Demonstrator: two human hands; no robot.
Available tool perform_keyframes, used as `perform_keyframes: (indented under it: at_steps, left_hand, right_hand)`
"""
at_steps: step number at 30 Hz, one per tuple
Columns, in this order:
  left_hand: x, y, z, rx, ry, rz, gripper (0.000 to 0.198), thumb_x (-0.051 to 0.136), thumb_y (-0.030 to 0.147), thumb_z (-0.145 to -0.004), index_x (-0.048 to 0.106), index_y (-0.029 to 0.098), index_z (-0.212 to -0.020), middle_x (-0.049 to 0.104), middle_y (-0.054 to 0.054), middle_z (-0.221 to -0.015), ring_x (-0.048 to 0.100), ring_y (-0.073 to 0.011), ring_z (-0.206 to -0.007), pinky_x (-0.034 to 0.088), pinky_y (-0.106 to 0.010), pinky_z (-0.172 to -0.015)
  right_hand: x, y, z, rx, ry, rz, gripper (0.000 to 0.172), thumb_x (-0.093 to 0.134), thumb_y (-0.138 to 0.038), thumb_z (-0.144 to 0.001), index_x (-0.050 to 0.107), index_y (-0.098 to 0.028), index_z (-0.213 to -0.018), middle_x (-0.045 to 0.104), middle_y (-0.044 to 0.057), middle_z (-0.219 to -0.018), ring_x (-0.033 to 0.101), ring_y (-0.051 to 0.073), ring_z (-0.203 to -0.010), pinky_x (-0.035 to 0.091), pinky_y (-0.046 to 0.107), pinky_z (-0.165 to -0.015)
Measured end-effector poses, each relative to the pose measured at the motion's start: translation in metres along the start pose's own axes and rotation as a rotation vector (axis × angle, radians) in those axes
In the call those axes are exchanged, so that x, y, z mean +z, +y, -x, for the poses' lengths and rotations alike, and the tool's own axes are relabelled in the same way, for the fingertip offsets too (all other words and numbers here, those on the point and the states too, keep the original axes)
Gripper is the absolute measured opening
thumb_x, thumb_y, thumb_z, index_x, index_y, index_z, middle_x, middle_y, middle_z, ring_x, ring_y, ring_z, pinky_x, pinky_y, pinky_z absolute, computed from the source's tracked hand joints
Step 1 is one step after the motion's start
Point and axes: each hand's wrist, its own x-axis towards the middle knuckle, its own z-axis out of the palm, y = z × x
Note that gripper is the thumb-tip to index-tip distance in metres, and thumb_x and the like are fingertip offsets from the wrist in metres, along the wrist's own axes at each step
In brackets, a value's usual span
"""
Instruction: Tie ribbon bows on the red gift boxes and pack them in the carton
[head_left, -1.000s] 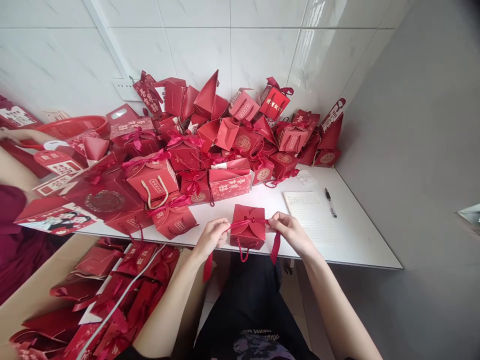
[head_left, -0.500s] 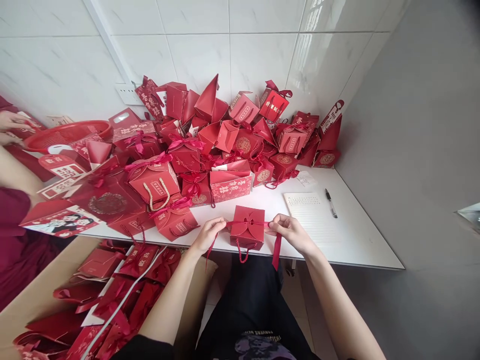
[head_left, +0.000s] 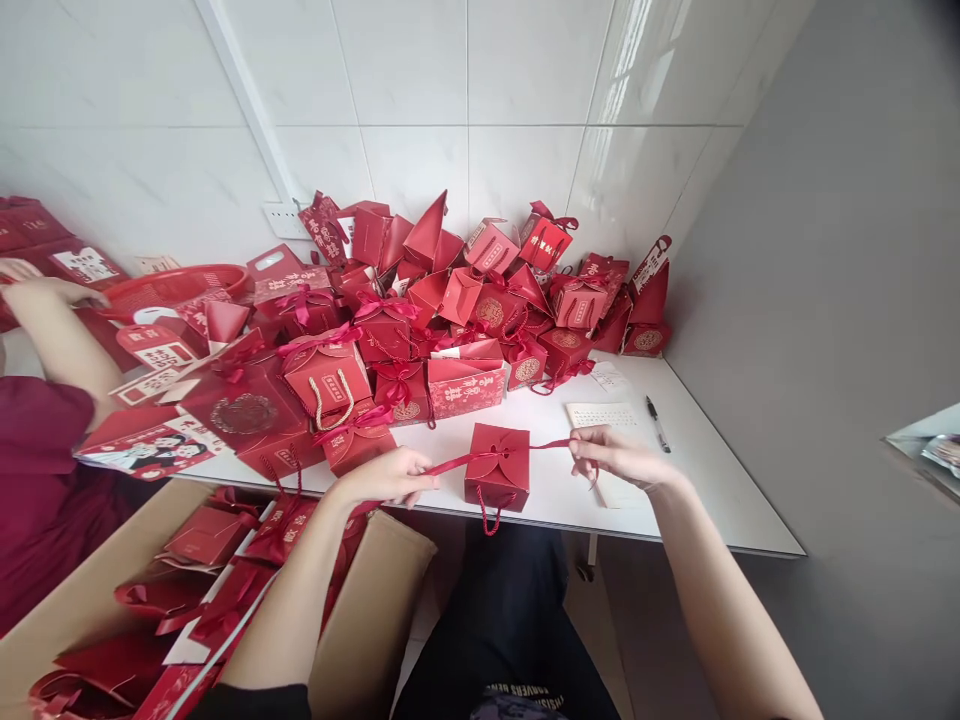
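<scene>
Pinching the red ribbon (head_left: 454, 463) tight between closed fingers (head_left: 417, 478) of left hand (head_left: 390, 478) and right hand (head_left: 611, 456), holding it taut across the small red box (head_left: 497, 470) at the desk's (head_left: 697, 490) near edge.

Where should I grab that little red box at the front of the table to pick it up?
Probably by its cord handle, coming from the near table edge: the loop dangles free off the front of the little red box. The top is crossed by the ribbon, pulled out sideways by the left hand and right hand.
</scene>
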Motion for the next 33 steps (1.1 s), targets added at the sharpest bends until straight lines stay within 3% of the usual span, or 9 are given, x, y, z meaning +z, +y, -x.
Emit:
perform_keyframes:
  at_steps: [3, 6, 10, 13, 16, 20, 24, 29, 33]
  left_hand:
    - [-0.014, 0.011, 0.013, 0.045, 0.04, -0.015, 0.026, 0.054, 0.039, -0.076, 0.062, 0.016, -0.068, 0.062, -0.002, -0.051, 0.051, -0.0125, -0.043, 0.036, -0.021, -0.043]
    - [-0.025, 0.031, 0.015, 0.279, 0.12, -0.068, 0.025, 0.053, 0.035, -0.079, 0.067, 0.017, -0.068, 0.07, -0.006, -0.079, 0.063, -0.0173, -0.073, 0.045, -0.025, -0.066]
    - [-0.025, 0.064, 0.0, 0.521, 0.14, -0.05, 0.026, 0.054, 0.032, -0.08, 0.07, 0.018, -0.065, 0.062, -0.005, -0.116, 0.055, -0.0223, -0.108, 0.039, -0.031, -0.091]
    - [-0.016, 0.083, -0.02, 0.645, 0.112, 0.197, 0.029, 0.055, 0.035, -0.08, 0.069, 0.015, -0.065, 0.067, -0.009, -0.104, 0.058, -0.0234, -0.102, 0.041, -0.033, -0.09]
    - [-0.005, 0.094, -0.036, 0.755, 0.089, 0.555, 0.036, 0.055, 0.046, -0.078, 0.07, 0.014, -0.074, 0.069, -0.01, -0.088, 0.062, -0.022, -0.087, 0.045, -0.034, -0.082]
    - [0.007, 0.097, -0.046, 0.814, 0.16, 0.797, 0.04, 0.056, 0.05, -0.075, 0.069, 0.014, -0.086, 0.068, -0.009, -0.092, 0.063, -0.0202, -0.082, 0.048, -0.033, -0.077]
    - [0.016, 0.097, -0.046, 0.842, 0.345, 0.684, 0.022, 0.063, 0.031, -0.074, 0.068, 0.016, -0.09, 0.068, -0.006, -0.089, 0.063, -0.018, -0.078, 0.049, -0.031, -0.073]
    - [0.022, 0.103, -0.037, 0.841, 0.501, 0.501, 0.02, 0.058, 0.027, -0.076, 0.068, 0.017, -0.09, 0.069, -0.005, -0.083, 0.062, -0.0147, -0.066, 0.049, -0.029, -0.065]
    - [0.024, 0.106, -0.031, 0.859, 0.58, 0.394, 0.015, 0.059, 0.026, -0.074, 0.066, 0.017, -0.085, 0.069, -0.006, -0.094, 0.065, -0.0193, -0.085, 0.051, -0.03, -0.074]
  right_hand:
    - [-0.004, -0.015, 0.006, -0.135, 0.111, -0.131, 0.027, 0.067, -0.044, -0.071, 0.061, -0.017, -0.067, 0.064, 0.004, -0.069, 0.061, 0.017, -0.069, 0.049, 0.033, -0.072]
    - [0.007, -0.031, 0.003, -0.298, 0.158, -0.247, 0.021, 0.068, -0.04, -0.071, 0.068, -0.019, -0.075, 0.067, 0.007, -0.094, 0.062, 0.02, -0.088, 0.046, 0.038, -0.088]
    - [0.034, -0.05, -0.016, -0.47, 0.105, -0.38, 0.022, 0.07, -0.041, -0.068, 0.069, -0.02, -0.068, 0.07, 0.006, -0.094, 0.064, 0.023, -0.09, 0.043, 0.042, -0.093]
    - [0.055, -0.059, -0.031, -0.547, 0.118, -0.486, 0.036, 0.062, -0.056, -0.068, 0.071, -0.021, -0.069, 0.072, 0.006, -0.077, 0.066, 0.025, -0.083, 0.044, 0.044, -0.09]
    - [0.07, -0.063, -0.038, -0.639, 0.144, -0.487, 0.049, 0.049, -0.064, -0.072, 0.073, -0.022, -0.078, 0.072, 0.007, -0.081, 0.065, 0.027, -0.088, 0.045, 0.044, -0.088]
    - [0.078, -0.059, -0.041, -0.766, 0.279, -0.464, 0.032, 0.055, -0.049, -0.076, 0.072, -0.025, -0.088, 0.071, 0.003, -0.095, 0.063, 0.024, -0.092, 0.047, 0.039, -0.085]
    - [0.079, -0.052, -0.045, -0.78, 0.434, -0.356, 0.022, 0.058, -0.038, -0.078, 0.07, -0.025, -0.093, 0.069, 0.003, -0.102, 0.062, 0.023, -0.093, 0.046, 0.04, -0.087]
    - [0.078, -0.048, -0.047, -0.838, 0.547, -0.211, 0.024, 0.054, -0.036, -0.082, 0.069, -0.026, -0.098, 0.066, 0.004, -0.11, 0.057, 0.023, -0.105, 0.041, 0.042, -0.093]
    - [0.081, -0.053, -0.04, -0.863, 0.545, -0.097, 0.026, 0.051, -0.033, -0.085, 0.066, -0.029, -0.105, 0.063, 0.002, -0.114, 0.053, 0.022, -0.111, 0.039, 0.041, -0.097]
